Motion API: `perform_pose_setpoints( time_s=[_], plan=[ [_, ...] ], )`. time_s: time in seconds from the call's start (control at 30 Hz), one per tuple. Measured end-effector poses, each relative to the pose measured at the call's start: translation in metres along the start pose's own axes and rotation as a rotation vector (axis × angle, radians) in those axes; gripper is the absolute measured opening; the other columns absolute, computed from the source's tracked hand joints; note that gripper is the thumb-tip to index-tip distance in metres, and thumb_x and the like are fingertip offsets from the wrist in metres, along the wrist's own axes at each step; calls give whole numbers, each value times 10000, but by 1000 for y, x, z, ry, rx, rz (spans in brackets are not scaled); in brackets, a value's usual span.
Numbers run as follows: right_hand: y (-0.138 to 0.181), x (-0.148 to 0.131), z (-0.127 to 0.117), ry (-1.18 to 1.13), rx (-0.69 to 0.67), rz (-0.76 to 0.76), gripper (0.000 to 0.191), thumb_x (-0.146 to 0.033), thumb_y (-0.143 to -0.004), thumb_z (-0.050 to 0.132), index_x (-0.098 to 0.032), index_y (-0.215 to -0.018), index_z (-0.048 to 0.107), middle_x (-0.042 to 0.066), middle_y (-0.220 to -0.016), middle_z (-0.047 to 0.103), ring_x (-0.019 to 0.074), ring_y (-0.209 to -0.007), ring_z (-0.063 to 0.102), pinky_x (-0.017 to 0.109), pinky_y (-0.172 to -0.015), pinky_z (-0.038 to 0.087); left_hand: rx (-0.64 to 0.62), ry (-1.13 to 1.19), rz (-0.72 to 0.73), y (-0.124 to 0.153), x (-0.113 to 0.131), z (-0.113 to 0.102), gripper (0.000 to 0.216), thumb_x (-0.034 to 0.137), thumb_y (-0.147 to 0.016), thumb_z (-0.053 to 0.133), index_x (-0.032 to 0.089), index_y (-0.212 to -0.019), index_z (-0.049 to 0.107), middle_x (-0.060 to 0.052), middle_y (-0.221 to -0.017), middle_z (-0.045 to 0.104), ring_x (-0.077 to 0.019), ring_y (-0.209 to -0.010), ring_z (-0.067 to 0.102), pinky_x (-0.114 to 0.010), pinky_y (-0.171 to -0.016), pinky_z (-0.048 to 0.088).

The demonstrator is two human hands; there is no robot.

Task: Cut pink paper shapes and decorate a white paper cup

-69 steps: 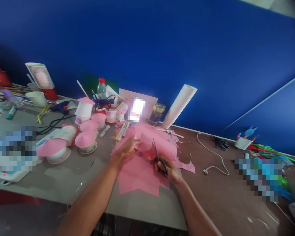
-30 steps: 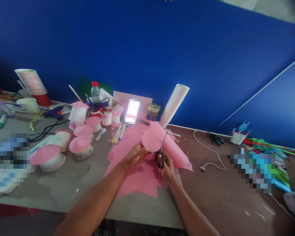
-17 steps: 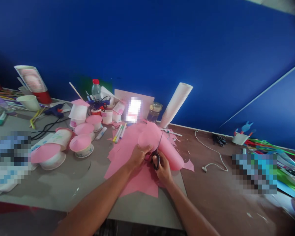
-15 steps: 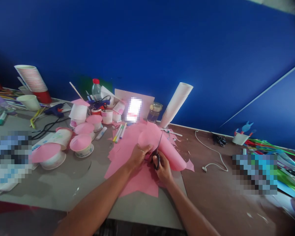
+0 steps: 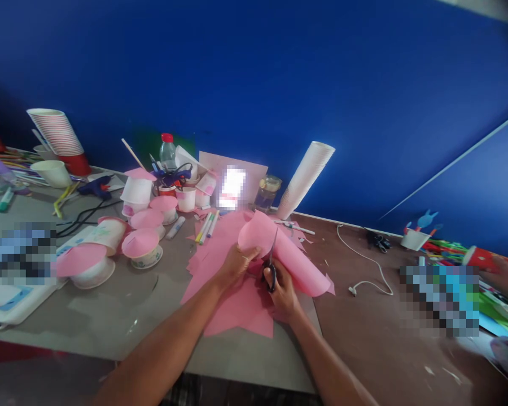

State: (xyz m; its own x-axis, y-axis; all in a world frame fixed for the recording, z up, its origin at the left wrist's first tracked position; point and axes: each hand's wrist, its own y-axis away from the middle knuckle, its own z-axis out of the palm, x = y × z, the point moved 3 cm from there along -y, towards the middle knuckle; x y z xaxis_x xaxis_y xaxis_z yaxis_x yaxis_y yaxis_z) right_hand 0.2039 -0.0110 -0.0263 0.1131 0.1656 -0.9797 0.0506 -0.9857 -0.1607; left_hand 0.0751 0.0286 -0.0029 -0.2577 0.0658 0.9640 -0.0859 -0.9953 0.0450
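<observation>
In the middle of the table, my left hand point(image 5: 238, 265) is closed on the edge of a sheet of pink paper point(image 5: 294, 256), thumb on top. The sheet curls over to the right. My right hand point(image 5: 283, 288) grips black-handled scissors point(image 5: 271, 270), fingers in the loops, with the blades pointing up and away along the paper. The blades look partly apart; where they meet the paper is hard to make out. Beneath both hands lie more pink sheets point(image 5: 241, 322) with jagged cut edges. Several markers point(image 5: 207, 228) rest on the paper's far left part.
Paper cups with pink cone tops point(image 5: 141, 245) stand at left, near a glue gun point(image 5: 97, 186). Behind are a lit phone point(image 5: 231, 187), a glass jar point(image 5: 267, 192) and a leaning cup stack point(image 5: 307, 180). A white cable point(image 5: 381, 265) lies right. Another person's hand point(image 5: 506, 279) holds a red cup point(image 5: 486, 259).
The pink sheet has shifted slightly in my hands and its curled end sits a little lower right. At the far right, another person's hand with a red cup has come into view.
</observation>
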Motion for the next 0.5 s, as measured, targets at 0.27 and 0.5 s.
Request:
perform_pose_setpoints(
  time_s=[0.27,0.5],
  plan=[
    [-1,-1,0,37,-2,10,457,-629,-755,542,-218,-956,542,5,-663,504,131,-549,434,262,-478,396,6,43,2,-4,-10,1,240,329,-644,690,132,-603,560,22,-547,499,-87,-503,419,-225,-477,341],
    [-1,3,-4,77,-8,-23,416,-573,-814,505,-216,-1023,548,4,-668,496,142,-578,441,264,-509,394,32,115,-33,2,-1,6,208,286,-632,682,134,-577,552,12,-543,509,-90,-496,436,-222,-467,351]
  ],
)
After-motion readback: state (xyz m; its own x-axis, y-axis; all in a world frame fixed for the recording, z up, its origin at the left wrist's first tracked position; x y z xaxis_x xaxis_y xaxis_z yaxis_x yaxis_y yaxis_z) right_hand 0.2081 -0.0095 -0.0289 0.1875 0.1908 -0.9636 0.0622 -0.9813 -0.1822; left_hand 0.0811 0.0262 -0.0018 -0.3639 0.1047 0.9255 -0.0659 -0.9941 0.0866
